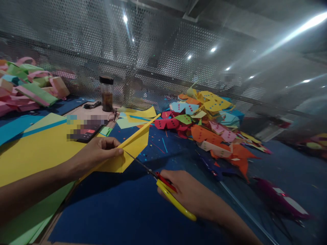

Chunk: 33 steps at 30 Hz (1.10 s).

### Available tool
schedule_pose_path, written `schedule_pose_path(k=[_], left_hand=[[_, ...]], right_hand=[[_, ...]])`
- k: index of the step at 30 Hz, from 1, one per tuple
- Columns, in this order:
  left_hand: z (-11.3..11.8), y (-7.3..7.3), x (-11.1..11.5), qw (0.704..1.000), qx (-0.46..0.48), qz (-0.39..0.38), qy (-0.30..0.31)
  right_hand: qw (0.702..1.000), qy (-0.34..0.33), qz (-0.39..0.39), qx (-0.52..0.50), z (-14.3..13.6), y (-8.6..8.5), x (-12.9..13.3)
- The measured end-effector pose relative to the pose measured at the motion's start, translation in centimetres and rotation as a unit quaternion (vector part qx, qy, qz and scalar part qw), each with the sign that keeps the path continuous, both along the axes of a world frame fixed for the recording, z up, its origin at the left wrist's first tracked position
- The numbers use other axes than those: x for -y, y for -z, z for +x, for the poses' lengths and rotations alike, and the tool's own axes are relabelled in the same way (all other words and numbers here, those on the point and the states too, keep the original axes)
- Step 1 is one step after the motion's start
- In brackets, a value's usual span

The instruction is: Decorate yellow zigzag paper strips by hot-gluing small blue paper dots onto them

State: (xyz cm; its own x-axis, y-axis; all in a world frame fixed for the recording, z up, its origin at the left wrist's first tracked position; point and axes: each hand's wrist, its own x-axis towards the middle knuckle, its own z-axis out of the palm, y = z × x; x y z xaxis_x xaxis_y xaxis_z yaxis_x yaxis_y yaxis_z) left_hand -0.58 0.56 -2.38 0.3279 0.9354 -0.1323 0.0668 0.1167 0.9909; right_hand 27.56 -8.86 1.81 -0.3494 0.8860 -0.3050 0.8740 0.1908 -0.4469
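dark jar [106, 94]; phone [87, 132]; heap of folded papers [213, 125]

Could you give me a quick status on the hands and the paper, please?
Left hand pinching folded yellow paper. Right hand gripping scissors, blades at paper's edge. Nothing blocking.

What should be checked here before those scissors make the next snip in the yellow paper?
1. Left hand pinches the folded yellow paper: ok.
2. Right hand holds the yellow-handled scissors: ok.
3. Scissor blades meet the paper's edge: ok.
4. Left fingers away from the blades: cannot tell, they look close.
5. Dark glass jar stands apart from the cut: ok.
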Motion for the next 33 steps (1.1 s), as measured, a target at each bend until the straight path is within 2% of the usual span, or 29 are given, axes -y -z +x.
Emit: schedule_pose_path(k=[33], left_hand=[[0.12, -0.23, 0.25, 0.999, -0.024, 0.021, 0.006]], right_hand=[[0.999, 0.007, 0.03, 0.015, -0.2, 0.31, -0.07]])
